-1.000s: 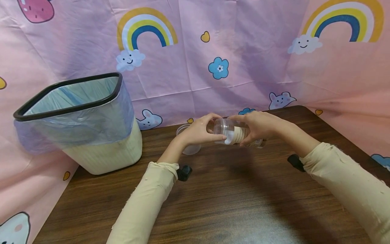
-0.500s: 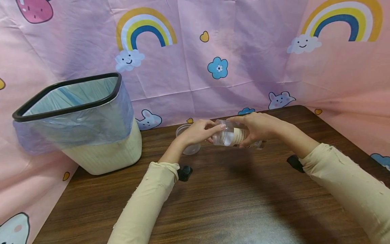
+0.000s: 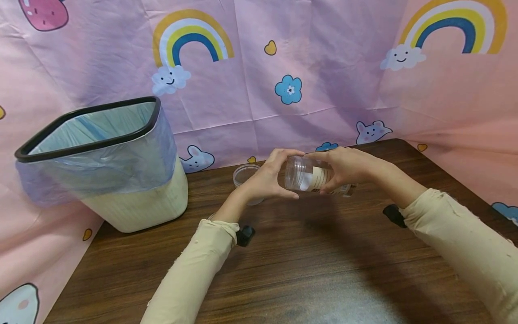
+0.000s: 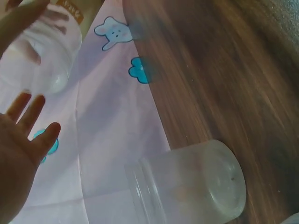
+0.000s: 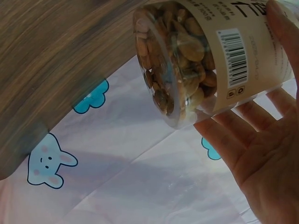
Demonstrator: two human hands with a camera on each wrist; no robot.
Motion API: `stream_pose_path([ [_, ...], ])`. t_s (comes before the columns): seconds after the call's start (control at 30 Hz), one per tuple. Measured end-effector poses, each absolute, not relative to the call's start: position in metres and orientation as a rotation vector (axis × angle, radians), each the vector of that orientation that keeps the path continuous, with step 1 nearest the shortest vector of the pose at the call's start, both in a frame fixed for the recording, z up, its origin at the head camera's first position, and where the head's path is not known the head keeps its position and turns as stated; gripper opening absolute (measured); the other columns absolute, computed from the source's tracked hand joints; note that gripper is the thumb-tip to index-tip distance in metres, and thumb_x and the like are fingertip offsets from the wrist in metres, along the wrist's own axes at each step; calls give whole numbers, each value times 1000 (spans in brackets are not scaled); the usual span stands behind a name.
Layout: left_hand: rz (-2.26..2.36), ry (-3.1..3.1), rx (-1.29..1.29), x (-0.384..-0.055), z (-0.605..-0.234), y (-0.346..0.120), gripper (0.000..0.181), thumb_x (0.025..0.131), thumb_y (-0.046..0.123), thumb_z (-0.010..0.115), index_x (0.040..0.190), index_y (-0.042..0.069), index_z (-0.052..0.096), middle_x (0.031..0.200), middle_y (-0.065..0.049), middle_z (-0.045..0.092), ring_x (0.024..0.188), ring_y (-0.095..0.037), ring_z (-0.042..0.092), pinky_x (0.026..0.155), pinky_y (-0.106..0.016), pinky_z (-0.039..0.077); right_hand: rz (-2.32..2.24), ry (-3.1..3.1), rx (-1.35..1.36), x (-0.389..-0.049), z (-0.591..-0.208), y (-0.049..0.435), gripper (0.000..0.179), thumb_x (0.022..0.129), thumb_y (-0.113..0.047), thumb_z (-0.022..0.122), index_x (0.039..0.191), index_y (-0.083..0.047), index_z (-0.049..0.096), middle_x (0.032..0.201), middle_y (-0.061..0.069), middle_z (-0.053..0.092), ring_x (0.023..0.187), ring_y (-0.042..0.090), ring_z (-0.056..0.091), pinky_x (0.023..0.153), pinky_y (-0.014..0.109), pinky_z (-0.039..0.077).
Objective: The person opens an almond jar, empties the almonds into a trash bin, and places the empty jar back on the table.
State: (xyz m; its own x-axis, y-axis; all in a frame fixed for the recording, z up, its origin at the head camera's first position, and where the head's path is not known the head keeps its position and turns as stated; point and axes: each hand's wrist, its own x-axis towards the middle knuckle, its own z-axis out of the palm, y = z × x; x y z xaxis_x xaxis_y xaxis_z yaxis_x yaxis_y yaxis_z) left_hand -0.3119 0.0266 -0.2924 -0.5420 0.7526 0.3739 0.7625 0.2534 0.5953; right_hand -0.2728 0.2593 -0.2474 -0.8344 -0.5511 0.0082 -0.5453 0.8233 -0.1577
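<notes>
A clear plastic jar (image 3: pixel 318 179) with a beige label lies tipped sideways above the table. My right hand (image 3: pixel 351 167) grips it around the labelled body. Brown almond-like nuts (image 5: pixel 191 49) show through the base end in the right wrist view. My left hand (image 3: pixel 265 180) is at the jar's other end, thumb and fingers spread wide around it. In the left wrist view, those fingertips (image 4: pixel 35 112) stand just off the clear end of the jar. Another clear jar (image 4: pixel 201 182) stands upright on the table, partly hidden behind my left hand in the head view.
A bin (image 3: pixel 139 207) with a black rim and a bluish plastic liner stands at the left of the brown wooden table (image 3: pixel 307 270). A printed cloth (image 3: pixel 259 103) hangs along the back and both sides.
My left hand's fingers first drew in at the jar's end, then spread apart again, turning at the wrist. The right hand keeps the jar in nearly the same spot.
</notes>
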Motion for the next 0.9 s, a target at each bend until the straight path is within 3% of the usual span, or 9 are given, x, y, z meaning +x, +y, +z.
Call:
stream_pose_path([
  [0.23,-1141,-2533,-1451,-312,-284,30,73,63,17,85,124,17,45,116,-7,43,107,-23,44,85,-40,45,-249,2956,-920,-272,-248,258,91,64,-48,80,138,-13,41,102,2,61,78,15,56,65,36,47],
  [0.47,-1233,-2760,-1307,-314,-277,22,67,72,32,78,128,20,44,114,-5,55,103,-17,55,86,-36,46,-315,2938,-869,-272,-250,258,89,62,-47,81,137,-20,42,98,-1,60,75,14,55,60,31,46],
  [0.7,-1223,-2893,-1222,-317,-289,13,70,72,28,78,132,10,44,123,-9,51,105,-19,54,86,-30,45,-260,2982,-854,-272,-249,264,93,62,-51,79,139,-19,39,101,3,61,78,16,56,64,36,46],
  [0.9,-1072,-3005,-1249,-317,-310,13,77,67,24,83,130,2,46,113,-10,56,95,-18,56,81,-28,46,-292,2981,-869,-271,-248,267,93,62,-49,80,139,-16,39,99,3,61,75,16,55,64,35,46],
])
